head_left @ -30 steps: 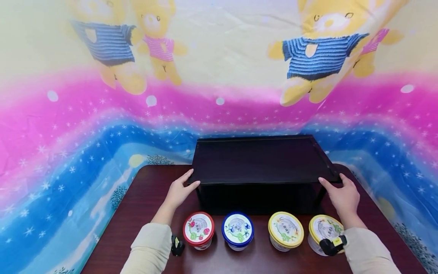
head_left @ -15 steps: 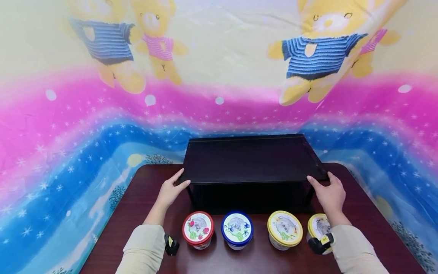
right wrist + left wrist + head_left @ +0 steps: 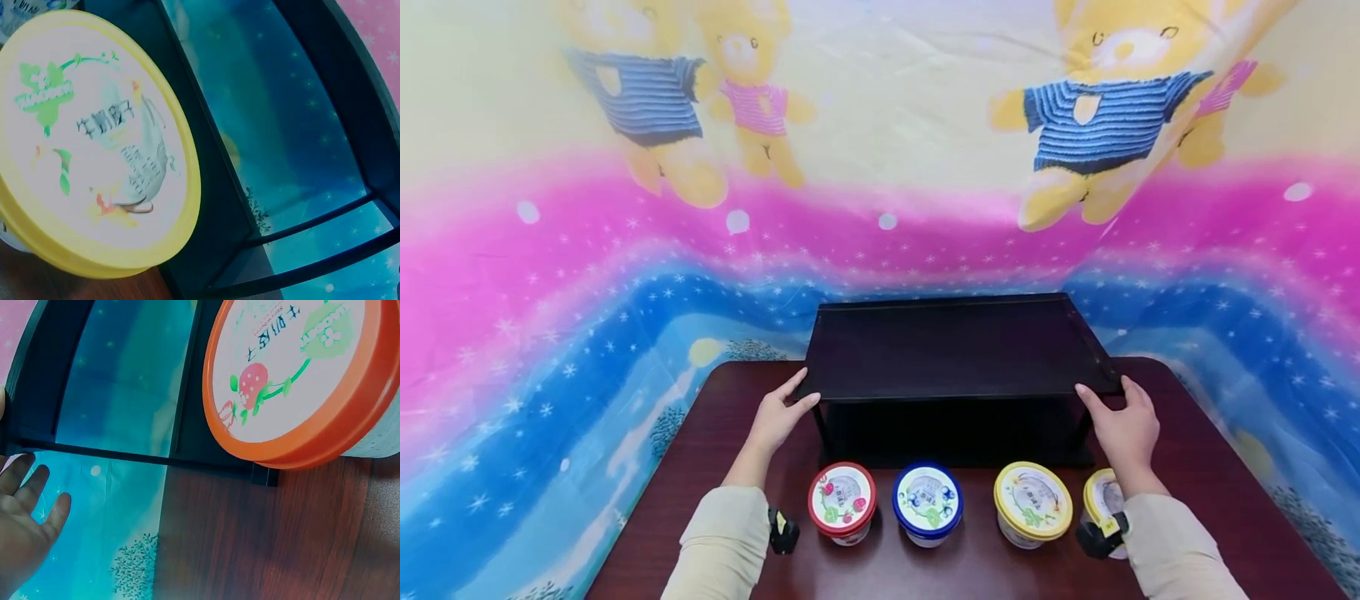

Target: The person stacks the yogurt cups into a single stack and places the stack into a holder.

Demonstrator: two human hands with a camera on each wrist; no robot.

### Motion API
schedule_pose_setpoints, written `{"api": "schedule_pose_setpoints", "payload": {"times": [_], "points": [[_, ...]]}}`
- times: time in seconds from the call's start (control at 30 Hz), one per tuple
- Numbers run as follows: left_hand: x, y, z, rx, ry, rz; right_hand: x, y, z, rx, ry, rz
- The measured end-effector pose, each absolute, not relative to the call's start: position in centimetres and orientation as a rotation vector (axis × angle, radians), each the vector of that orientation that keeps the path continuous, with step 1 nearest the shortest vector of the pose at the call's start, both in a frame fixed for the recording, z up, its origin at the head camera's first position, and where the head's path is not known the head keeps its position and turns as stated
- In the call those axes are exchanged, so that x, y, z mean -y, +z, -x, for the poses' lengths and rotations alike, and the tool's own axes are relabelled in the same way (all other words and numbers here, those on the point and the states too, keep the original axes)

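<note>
Currently, head view: I have the black stand (image 3: 951,350) at the middle of the far edge of the table (image 3: 700,483), long axis running left to right, roughly along that edge, open front facing the near edge. The left hand (image 3: 777,419) pinches its near left corner between thumb and fingers; the right hand (image 3: 1126,429) grips the near right corner likewise. Nearer the near edge, a row, left to right: red-lidded tub (image 3: 842,500), blue-lidded tub (image 3: 927,502), yellow-lidded tub (image 3: 1033,504), second yellow-lidded tub (image 3: 1103,493), this last partly behind the right sleeve (image 3: 1180,542). Lids on; contents hidden from me.

Left wrist view: several left fingers spread beside the stand's corner. Red lid reads orange here, strawberry print (image 3: 253,384) on it.

Right wrist view: one yellow lid (image 3: 94,156) before the stand's frame, patterned fabric (image 3: 281,112) visible through it. I cannot tell finger state from this feed.
</note>
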State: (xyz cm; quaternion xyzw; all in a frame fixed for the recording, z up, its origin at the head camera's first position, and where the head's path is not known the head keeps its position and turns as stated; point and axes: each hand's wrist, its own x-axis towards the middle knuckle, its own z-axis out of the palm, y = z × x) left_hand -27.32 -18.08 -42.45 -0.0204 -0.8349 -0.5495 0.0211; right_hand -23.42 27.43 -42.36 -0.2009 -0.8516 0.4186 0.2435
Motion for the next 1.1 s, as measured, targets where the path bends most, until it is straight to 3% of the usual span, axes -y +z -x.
{"api": "schedule_pose_setpoints", "payload": {"times": [0.6, 0.9, 1.1], "points": [[17.2, -43.0, 26.0, 2.592, -1.727, -0.020, -29.3, -42.5, 22.2, 2.451, 1.111, 0.503], [17.8, -43.1, 24.3, 2.541, -1.835, -0.013, -35.1, -50.8, 25.7, 2.406, 1.103, 0.439], [18.5, -43.7, 23.1, 2.565, -1.821, 0.023, -35.7, -51.8, 23.8, 2.447, 1.160, 0.409]]}}
